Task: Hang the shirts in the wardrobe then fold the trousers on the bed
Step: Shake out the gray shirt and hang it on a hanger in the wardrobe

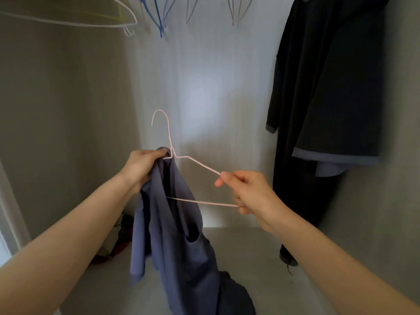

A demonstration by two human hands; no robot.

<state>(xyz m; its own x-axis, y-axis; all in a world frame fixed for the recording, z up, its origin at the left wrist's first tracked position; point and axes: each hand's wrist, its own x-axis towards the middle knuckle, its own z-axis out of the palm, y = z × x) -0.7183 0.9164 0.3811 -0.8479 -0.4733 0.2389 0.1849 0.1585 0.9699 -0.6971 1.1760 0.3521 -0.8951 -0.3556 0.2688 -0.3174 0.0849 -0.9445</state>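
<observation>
I face the inside of a wardrobe. A blue-grey shirt (175, 226) hangs bunched from a thin pink wire hanger (200, 163). My left hand (141, 167) grips the shirt's top edge at the hanger's neck. My right hand (245, 192) pinches the hanger's right shoulder end, with the bottom bar running into its fingers. The hanger's left half is hidden inside the shirt, and its hook points up, free of the rail. The shirt's lower part trails down to the wardrobe floor.
A dark shirt with grey-blue cuffs (325, 98) hangs at the right. Several empty hangers hang at the top: a white one (102, 23) at the left, blue ones (159, 17) and grey ones further right. A bundle of coloured cloth (118, 242) lies on the wardrobe floor (245, 258).
</observation>
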